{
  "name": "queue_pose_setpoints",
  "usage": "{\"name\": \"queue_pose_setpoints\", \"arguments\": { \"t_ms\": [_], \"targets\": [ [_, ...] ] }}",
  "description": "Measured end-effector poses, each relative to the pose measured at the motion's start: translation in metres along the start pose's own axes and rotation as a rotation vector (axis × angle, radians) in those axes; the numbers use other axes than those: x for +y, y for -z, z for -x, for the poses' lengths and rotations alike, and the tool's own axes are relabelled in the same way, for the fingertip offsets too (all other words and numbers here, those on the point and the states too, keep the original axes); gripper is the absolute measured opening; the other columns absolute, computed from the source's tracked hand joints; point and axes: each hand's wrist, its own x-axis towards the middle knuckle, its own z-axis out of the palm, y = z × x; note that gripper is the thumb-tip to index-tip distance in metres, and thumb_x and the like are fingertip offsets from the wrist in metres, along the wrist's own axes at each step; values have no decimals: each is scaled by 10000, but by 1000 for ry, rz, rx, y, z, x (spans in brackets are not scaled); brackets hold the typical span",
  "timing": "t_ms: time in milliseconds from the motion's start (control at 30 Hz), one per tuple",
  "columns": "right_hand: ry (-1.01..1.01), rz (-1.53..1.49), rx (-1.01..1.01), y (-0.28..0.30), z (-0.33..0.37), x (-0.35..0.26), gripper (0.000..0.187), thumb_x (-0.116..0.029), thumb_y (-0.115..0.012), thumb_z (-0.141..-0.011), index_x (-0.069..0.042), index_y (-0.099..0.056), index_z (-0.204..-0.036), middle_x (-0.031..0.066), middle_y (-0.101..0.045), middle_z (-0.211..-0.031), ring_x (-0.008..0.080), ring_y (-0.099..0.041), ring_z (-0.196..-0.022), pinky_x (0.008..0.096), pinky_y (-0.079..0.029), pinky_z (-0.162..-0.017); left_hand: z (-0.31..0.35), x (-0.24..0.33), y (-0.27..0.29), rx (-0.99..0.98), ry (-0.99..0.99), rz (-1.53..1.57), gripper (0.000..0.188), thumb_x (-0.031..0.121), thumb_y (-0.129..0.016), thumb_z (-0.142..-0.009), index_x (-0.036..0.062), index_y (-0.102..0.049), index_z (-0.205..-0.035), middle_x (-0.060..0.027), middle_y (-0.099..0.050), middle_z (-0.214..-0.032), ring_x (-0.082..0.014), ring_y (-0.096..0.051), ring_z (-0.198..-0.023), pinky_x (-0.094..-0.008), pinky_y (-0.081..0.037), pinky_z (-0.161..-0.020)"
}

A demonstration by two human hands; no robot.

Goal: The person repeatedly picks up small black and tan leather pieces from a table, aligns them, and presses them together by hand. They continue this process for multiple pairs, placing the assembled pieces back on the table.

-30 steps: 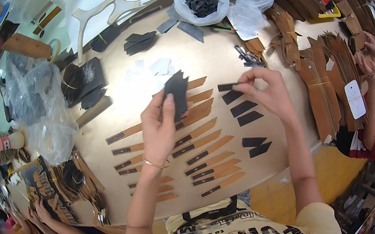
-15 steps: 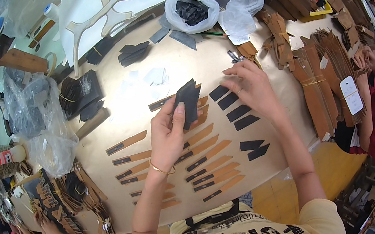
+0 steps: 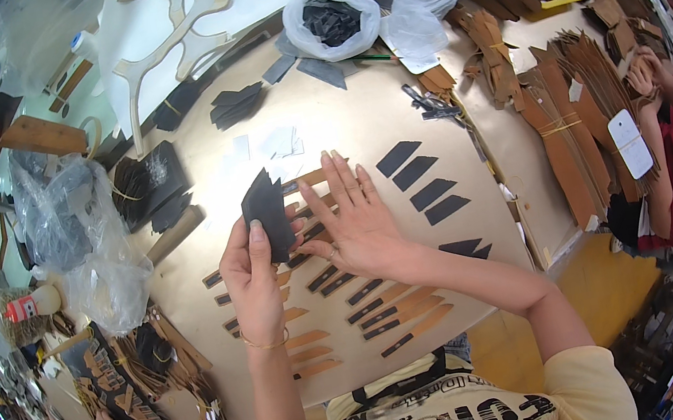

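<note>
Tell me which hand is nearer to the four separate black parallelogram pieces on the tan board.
Right. The right hand lies flat on the tan board, just left of the four black parallelogram pieces. The left hand is farther left, holding a stack of black pieces.

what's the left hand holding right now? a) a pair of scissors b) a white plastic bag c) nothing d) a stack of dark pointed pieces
d: the left hand grips a stack of dark pointed pieces upright above the board, while the right hand lies flat, palm down, on the brown strips.
</note>
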Motion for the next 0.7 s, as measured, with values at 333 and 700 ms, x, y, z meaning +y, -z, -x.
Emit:
{"name": "queue_pose_setpoints", "arguments": {
  "t_ms": [333,700],
  "targets": [
    [-138,-649,558,76,-5,37,302,32,-593,-838,-41,-645,-1126,147,-577,-1161,294,-605,-1055,370,-503,-885,-23,-2,-32,-157,61,151,374,201,-469,-1053,-56,-529,-1318,-124,-683,-1112,-157,-676,-935,-271,-555,-820],
    [30,-509,299,102,-9,45,268,-148,-816,-772,-36,-672,-968,83,-558,-1007,232,-584,-907,337,-483,-813,-34,-6,-45,-384,200,113,353,208,-529,-1031,-21,-595,-1291,-24,-688,-1007,-73,-623,-853,-224,-529,-768]
  ]
}}
